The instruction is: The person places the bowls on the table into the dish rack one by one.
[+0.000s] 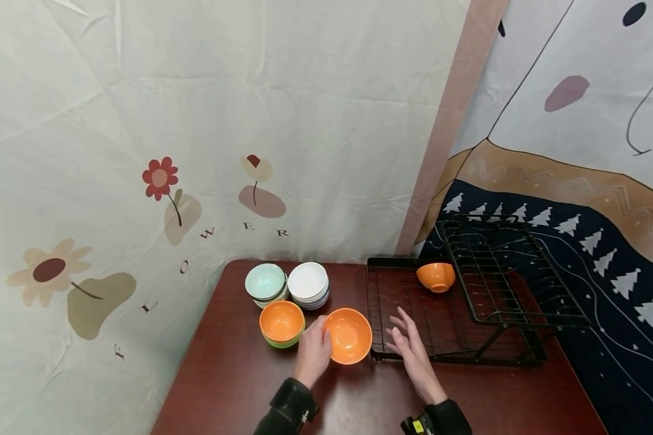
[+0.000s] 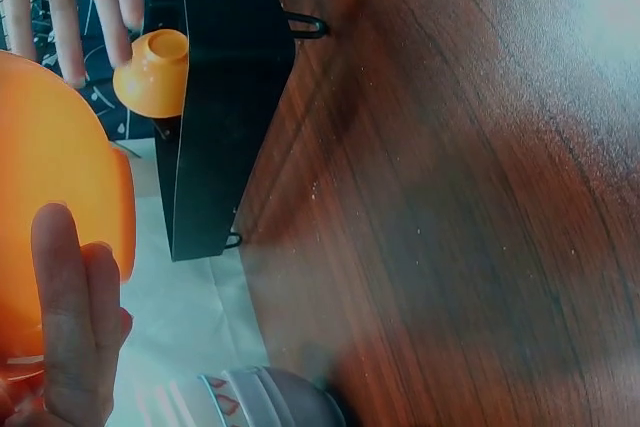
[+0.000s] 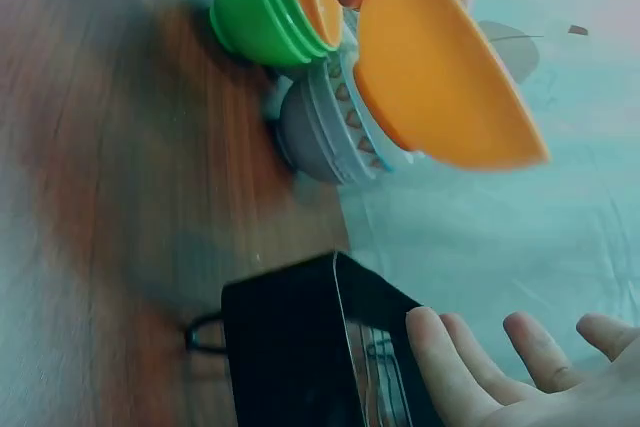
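Observation:
My left hand [image 1: 313, 351] grips an orange bowl [image 1: 350, 337] by its left rim and holds it above the table, its inside facing up. In the left wrist view the fingers [image 2: 70, 297] lie against the underside of that bowl [image 2: 60, 167]. To the right, my right hand [image 1: 412, 353] hovers by the rack's front left corner with fingers spread and nothing in them. A second orange bowl [image 1: 436, 277] rests tipped over in the black dish rack [image 1: 408, 359]. Left of my left hand, another orange bowl [image 1: 282, 321] tops a stack with green bowls beneath.
Behind that stack stand a stack of pale green bowls [image 1: 265, 281] and a stack of white bowls [image 1: 308, 281]. The rack's raised upper shelf [image 1: 517, 272] covers its right side. Fabric backdrops [image 1: 326, 133] hang behind the brown table [image 1: 223, 374].

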A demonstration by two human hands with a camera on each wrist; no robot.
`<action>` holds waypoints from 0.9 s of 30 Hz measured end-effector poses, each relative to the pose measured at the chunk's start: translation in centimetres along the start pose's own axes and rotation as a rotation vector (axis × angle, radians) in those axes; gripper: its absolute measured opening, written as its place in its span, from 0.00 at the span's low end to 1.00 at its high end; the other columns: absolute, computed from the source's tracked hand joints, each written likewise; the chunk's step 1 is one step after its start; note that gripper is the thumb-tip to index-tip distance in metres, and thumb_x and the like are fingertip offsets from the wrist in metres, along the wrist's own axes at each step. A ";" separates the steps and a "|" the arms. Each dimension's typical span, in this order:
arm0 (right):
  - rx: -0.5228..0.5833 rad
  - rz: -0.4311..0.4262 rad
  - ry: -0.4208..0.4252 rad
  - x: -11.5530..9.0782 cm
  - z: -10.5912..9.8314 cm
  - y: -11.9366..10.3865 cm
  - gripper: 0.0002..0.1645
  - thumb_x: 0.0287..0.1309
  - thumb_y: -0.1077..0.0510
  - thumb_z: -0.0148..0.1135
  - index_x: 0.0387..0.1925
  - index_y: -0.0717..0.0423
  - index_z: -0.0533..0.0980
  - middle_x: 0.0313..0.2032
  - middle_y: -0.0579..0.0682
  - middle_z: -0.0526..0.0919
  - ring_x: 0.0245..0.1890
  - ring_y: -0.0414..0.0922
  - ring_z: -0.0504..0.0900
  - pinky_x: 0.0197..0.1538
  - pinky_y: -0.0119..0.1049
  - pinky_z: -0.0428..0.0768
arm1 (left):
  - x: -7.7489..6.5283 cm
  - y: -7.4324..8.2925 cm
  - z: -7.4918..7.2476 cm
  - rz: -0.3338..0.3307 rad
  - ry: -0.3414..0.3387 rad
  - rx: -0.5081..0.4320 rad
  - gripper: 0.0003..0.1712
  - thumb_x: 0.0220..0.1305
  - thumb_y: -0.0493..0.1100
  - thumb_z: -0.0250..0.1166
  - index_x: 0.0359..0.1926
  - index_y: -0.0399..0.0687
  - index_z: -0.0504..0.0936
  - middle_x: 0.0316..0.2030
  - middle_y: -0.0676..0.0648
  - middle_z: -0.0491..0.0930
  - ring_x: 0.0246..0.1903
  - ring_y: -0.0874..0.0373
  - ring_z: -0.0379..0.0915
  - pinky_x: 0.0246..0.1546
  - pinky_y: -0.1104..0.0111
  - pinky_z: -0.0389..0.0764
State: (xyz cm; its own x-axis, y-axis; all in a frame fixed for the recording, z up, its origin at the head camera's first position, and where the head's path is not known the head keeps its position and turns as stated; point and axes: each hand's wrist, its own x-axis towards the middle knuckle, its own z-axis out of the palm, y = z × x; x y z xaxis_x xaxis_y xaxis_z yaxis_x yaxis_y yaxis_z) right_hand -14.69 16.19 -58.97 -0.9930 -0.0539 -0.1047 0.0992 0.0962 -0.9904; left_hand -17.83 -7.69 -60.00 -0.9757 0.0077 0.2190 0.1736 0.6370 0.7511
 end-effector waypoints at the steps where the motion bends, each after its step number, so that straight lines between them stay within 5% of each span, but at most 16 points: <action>1: 0.003 -0.009 -0.003 0.4 0.3 0.0 0.41 0.90 0.44 0.45 0.90 0.47 0.44 0.84 0.69 0.57 0.81 0.73 0.67 0.75 0.64 0.78 | 0.0 0.1 0.1 -0.010 -0.009 0.005 0.14 0.74 0.28 0.66 0.58 0.35 0.85 0.53 0.34 0.90 0.50 0.41 0.88 0.58 0.46 0.89; 8: -0.028 -0.067 -0.024 1.9 2.4 0.2 0.37 0.90 0.50 0.44 0.89 0.57 0.50 0.80 0.72 0.64 0.74 0.73 0.75 0.69 0.64 0.84 | -0.3 0.4 0.6 -0.009 -0.026 0.028 0.13 0.74 0.28 0.66 0.56 0.36 0.85 0.51 0.35 0.90 0.50 0.42 0.89 0.58 0.47 0.89; 16: -0.059 -0.045 -0.021 2.7 4.3 0.3 0.35 0.91 0.44 0.39 0.85 0.58 0.60 0.80 0.68 0.68 0.78 0.66 0.72 0.79 0.67 0.71 | -0.8 1.2 1.3 0.010 -0.031 0.042 0.12 0.73 0.27 0.67 0.54 0.38 0.85 0.49 0.37 0.91 0.48 0.44 0.90 0.55 0.49 0.91; 23: 0.000 -0.039 -0.012 2.8 5.2 1.2 0.33 0.92 0.44 0.35 0.77 0.61 0.71 0.71 0.64 0.79 0.66 0.54 0.82 0.61 0.32 0.82 | -1.0 1.2 1.3 0.016 -0.036 0.055 0.11 0.74 0.28 0.67 0.53 0.39 0.85 0.48 0.38 0.91 0.48 0.45 0.90 0.54 0.50 0.91; 27: 0.012 -0.043 -0.004 2.6 5.3 1.4 0.32 0.92 0.46 0.36 0.73 0.64 0.74 0.66 0.64 0.82 0.60 0.45 0.84 0.58 0.29 0.83 | -1.2 0.9 1.4 0.030 -0.031 0.058 0.11 0.73 0.28 0.67 0.53 0.39 0.85 0.46 0.39 0.91 0.46 0.47 0.90 0.52 0.52 0.92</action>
State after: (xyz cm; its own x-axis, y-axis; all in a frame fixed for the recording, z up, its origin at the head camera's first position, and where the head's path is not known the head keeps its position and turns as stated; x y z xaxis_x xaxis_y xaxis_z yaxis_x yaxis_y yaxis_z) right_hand -16.82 10.95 -61.10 -0.9961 -0.0622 -0.0627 0.0575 0.0820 -0.9950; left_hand -16.65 -6.01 -60.47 -0.9739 0.0506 0.2211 0.1957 0.6801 0.7066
